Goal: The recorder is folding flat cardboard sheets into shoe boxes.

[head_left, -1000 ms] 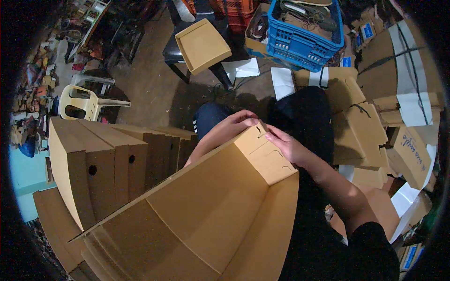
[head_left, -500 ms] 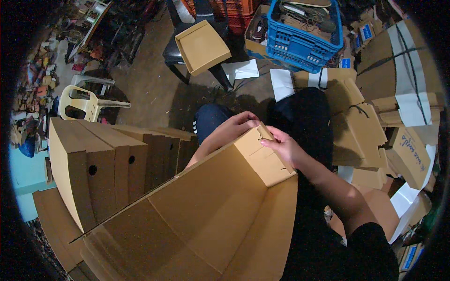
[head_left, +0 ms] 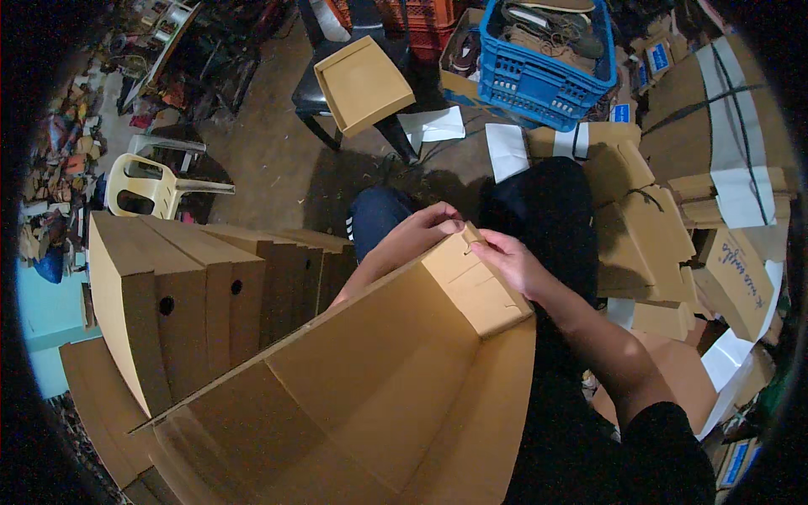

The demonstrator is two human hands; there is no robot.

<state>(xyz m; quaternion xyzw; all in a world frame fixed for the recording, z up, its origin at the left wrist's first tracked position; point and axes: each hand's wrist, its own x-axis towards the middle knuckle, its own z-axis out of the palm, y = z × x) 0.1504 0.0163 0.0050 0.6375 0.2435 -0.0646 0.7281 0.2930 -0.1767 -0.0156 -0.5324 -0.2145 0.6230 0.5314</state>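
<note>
Since the earlier frame, the right hand (head_left: 511, 263) has shifted slightly along the top edge of the cardboard box (head_left: 370, 396); the left hand (head_left: 425, 231) keeps its place. Both hands are closed in a pinch on the folded end flap (head_left: 475, 286), fingertips almost meeting at its upper corner. The box lies open directly below the hands, across the lap. A row of folded boxes (head_left: 194, 295) stands left of the left hand.

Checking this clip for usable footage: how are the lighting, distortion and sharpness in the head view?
Head view: strong fisheye bending with a black vignette around the rim; light falls on the box and both hands, left hand, right hand; the floor behind is dim; centre is sharp, edges softer.
</note>
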